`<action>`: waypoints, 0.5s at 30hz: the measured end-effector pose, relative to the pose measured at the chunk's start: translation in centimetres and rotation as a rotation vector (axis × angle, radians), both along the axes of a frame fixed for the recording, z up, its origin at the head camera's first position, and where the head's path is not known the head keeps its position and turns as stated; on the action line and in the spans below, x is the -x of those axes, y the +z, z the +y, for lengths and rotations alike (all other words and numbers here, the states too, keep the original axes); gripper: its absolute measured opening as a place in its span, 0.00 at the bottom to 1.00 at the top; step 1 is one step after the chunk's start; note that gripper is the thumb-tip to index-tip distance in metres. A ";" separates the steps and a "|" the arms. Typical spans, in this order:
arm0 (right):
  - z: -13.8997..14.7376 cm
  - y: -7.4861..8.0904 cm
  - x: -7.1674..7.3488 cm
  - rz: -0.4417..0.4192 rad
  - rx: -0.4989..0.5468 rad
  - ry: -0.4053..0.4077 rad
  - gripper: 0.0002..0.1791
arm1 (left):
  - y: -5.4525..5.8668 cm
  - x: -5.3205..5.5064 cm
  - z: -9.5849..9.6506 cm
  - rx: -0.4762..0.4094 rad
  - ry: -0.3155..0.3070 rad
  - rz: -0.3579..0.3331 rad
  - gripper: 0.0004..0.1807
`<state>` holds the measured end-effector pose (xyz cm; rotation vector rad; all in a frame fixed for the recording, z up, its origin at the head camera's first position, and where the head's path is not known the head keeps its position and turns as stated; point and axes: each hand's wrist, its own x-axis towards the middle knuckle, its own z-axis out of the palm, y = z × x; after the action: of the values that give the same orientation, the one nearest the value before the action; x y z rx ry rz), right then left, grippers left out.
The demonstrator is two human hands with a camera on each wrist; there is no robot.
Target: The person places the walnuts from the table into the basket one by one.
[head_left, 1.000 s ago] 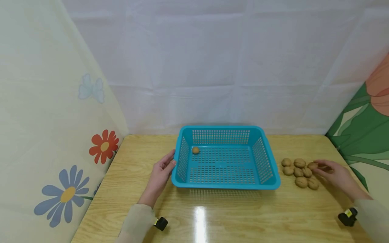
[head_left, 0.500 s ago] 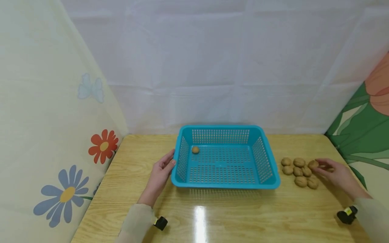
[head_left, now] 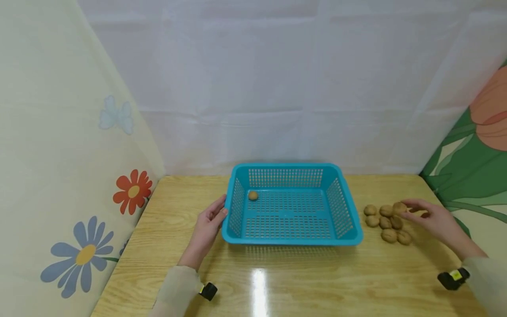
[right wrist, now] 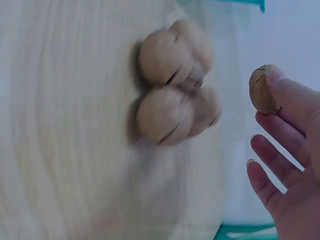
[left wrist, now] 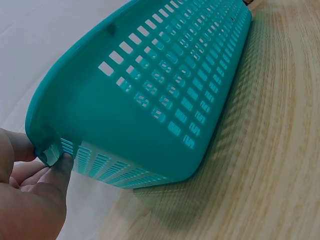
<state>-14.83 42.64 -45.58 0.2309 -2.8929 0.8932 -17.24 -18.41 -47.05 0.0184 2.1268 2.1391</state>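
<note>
On the table sits a blue perforated plastic basket (head_left: 293, 241) with one walnut (head_left: 253, 195) in its far left corner. My left hand (head_left: 207, 227) holds the basket's left rim; the left wrist view shows the rim (left wrist: 37, 112) pinched between thumb and fingers. To the right of the basket, my right hand (head_left: 435, 224) pinches a walnut (right wrist: 263, 90) between thumb and forefinger, the other fingers spread loosely. In the right wrist view this walnut is off the table. Several more walnuts (head_left: 389, 235) lie in a cluster just left of that hand.
A light wooden table (head_left: 301, 281) bears everything. A white cloth (head_left: 253, 88) hangs behind it. Flower-printed cloths stand along the left (head_left: 71, 176) and the right (head_left: 475, 176). Wood surface shows between the basket and the walnut cluster.
My right hand has lifted its walnut slightly and brought it leftward over the edge of the cluster. The left hand stays at the basket's rim.
</note>
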 end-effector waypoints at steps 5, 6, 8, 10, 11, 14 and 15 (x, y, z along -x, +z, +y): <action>-1.7 1.4 -0.1 0.000 0.012 0.030 0.23 | 0.0 -0.1 0.0 -0.001 0.000 0.010 0.28; -2.0 1.7 -0.1 -0.004 0.012 0.034 0.23 | 0.0 -0.1 0.0 0.003 -0.001 0.012 0.29; -2.7 2.2 0.0 -0.010 0.005 0.042 0.24 | 0.0 -0.1 0.0 0.005 -0.001 0.010 0.29; -3.2 2.8 0.1 -0.016 -0.005 0.054 0.24 | 0.0 -0.1 0.0 0.006 -0.002 0.008 0.29; -3.5 3.0 0.2 -0.022 -0.004 0.060 0.24 | 0.0 -0.1 0.0 0.004 -0.002 0.004 0.29; -4.3 3.8 0.5 -0.052 0.003 0.080 0.25 | 0.0 0.0 0.0 -0.004 0.000 -0.006 0.29; -4.5 4.0 0.5 -0.070 0.007 0.084 0.25 | 0.0 0.0 0.0 -0.003 -0.002 -0.004 0.29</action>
<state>-15.38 38.15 -41.58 0.3295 -2.9634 0.9430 -17.24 -18.41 -47.01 0.0173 2.1201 2.1396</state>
